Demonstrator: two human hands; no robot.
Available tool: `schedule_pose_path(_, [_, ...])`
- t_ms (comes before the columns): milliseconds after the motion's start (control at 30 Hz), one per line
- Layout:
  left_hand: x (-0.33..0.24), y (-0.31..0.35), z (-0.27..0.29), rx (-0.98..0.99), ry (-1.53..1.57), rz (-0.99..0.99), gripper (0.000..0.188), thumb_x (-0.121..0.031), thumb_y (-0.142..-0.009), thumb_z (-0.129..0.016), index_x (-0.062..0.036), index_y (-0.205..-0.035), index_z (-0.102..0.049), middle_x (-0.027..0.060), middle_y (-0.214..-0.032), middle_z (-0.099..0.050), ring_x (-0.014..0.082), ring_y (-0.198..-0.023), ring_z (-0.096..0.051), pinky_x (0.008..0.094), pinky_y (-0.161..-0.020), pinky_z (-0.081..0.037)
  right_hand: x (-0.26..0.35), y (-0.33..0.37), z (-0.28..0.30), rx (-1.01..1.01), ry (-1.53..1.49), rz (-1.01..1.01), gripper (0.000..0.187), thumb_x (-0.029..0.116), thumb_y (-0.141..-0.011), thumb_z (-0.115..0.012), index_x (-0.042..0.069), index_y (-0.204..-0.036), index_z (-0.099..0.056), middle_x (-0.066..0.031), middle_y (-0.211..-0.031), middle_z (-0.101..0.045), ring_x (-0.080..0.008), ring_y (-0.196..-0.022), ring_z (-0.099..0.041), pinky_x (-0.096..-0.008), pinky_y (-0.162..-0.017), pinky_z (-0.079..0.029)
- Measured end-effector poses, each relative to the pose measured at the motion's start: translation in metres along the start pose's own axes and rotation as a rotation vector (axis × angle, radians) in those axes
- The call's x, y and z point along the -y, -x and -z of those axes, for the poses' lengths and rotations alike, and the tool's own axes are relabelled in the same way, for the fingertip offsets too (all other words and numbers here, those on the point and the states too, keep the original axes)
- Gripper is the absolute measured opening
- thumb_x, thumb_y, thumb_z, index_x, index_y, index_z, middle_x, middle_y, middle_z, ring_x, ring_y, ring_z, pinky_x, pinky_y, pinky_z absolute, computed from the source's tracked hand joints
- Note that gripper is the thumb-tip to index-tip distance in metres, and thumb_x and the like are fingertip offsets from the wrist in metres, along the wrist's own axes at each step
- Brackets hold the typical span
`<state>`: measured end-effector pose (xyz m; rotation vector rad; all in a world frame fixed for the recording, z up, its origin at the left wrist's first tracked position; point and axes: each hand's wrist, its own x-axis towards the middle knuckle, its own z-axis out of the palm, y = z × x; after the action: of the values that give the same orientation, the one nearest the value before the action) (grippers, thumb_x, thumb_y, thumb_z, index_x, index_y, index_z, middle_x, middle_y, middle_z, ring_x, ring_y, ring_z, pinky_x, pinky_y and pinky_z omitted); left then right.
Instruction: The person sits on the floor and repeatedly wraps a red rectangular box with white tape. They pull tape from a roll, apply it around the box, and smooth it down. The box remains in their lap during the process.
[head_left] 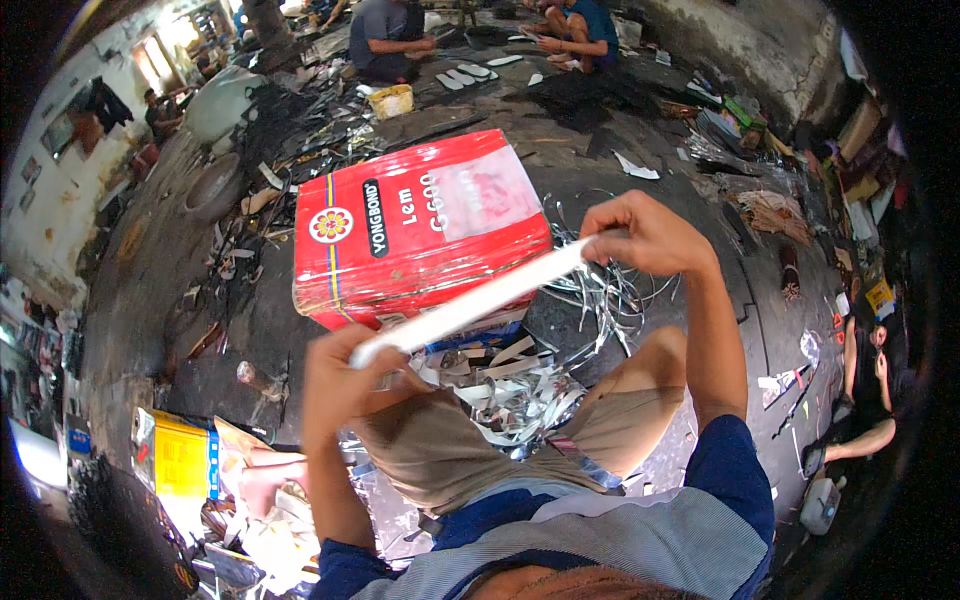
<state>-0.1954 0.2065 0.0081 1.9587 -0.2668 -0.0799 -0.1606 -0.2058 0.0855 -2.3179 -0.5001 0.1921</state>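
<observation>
A long white strip [475, 303] stretches between my two hands, slanting up to the right in front of a red box. My left hand [345, 372] is closed on its lower left end, slightly smeared by motion. Its upper right end is pinched in my right hand [640, 235]. Behind the strip stands the red box [350, 250], wrapped in shiny clear tape, its near side partly covered by the strip. In my lap and between my legs lies a pile of silvery and white offcuts [520, 395].
Thin, curly trimmings [600, 305] lie right of the box. A yellow container [180, 455] sits at the lower left beside scraps. Farther off are a yellow bucket [390, 101], pale flat pieces [465, 76] and seated people [390, 40]. A whitish jug [822, 505] stands at the lower right.
</observation>
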Motion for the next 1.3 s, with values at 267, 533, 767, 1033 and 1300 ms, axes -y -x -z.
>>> schedule_pose_path(267, [0.0, -0.059, 0.137, -0.25, -0.423, 0.01, 0.018, -0.021, -0.084, -0.073, -0.004, -0.078, -0.07, 0.0002, -0.061, -0.06, 0.0119, -0.055, -0.052, 0.0323, -0.052, -0.037, -0.011, -0.079, -0.002, -0.098, -0.084, 0.039, 0.021, 0.021, -0.093, -0.07, 0.0, -0.094, -0.073, 0.0025, -0.074, -0.064, -0.0056, -0.069, -0.055, -0.0252, -0.061, -0.045])
schedule_pose_path(533, [-0.02, -0.174, -0.039, -0.389, -0.373, -0.648, 0.043, -0.007, -0.078, -0.073, -0.007, -0.121, -0.069, 0.0153, -0.114, -0.069, 0.0301, -0.107, -0.064, 0.0412, -0.094, -0.051, -0.002, -0.125, -0.065, -0.398, 0.317, 0.061, 0.033, 0.024, -0.081, -0.077, 0.009, -0.11, -0.071, -0.0149, -0.093, -0.076, -0.0323, -0.087, -0.073, -0.0442, -0.079, -0.055])
schedule_pose_path(767, [-0.004, -0.201, -0.114, 0.007, 0.055, -0.415, 0.031, -0.004, -0.079, -0.072, -0.0031, -0.109, -0.069, 0.0099, -0.087, -0.069, 0.0192, -0.076, -0.065, 0.0329, -0.071, -0.054, -0.008, -0.103, -0.059, -0.488, 0.394, 0.025, 0.025, 0.027, -0.081, -0.077, 0.014, -0.101, -0.072, -0.0092, -0.093, -0.071, -0.0316, -0.089, -0.068, -0.0441, -0.079, -0.053])
schedule_pose_path(1033, [-0.021, -0.189, -0.128, -0.096, -0.137, -0.582, 0.015, -0.015, -0.082, -0.077, -0.0049, -0.093, -0.075, 0.0108, -0.087, -0.065, 0.0267, -0.073, -0.065, 0.0383, -0.067, -0.052, -0.022, -0.09, -0.05, -0.52, 0.595, 0.265, 0.02, 0.02, -0.083, -0.077, 0.011, -0.101, -0.076, -0.006, -0.094, -0.067, -0.0279, -0.091, -0.066, -0.0406, -0.077, -0.053])
schedule_pose_path(1300, [-0.012, -0.189, -0.13, -0.099, -0.208, -0.688, 0.01, -0.008, -0.084, -0.074, -0.0022, -0.092, -0.075, 0.0112, -0.091, -0.066, 0.0262, -0.078, -0.067, 0.0364, -0.07, -0.053, -0.029, -0.088, -0.047, -0.443, 0.507, 0.298, 0.015, 0.023, -0.088, -0.072, 0.01, -0.096, -0.075, -0.0084, -0.097, -0.064, -0.0303, -0.091, -0.067, -0.0434, -0.076, -0.056])
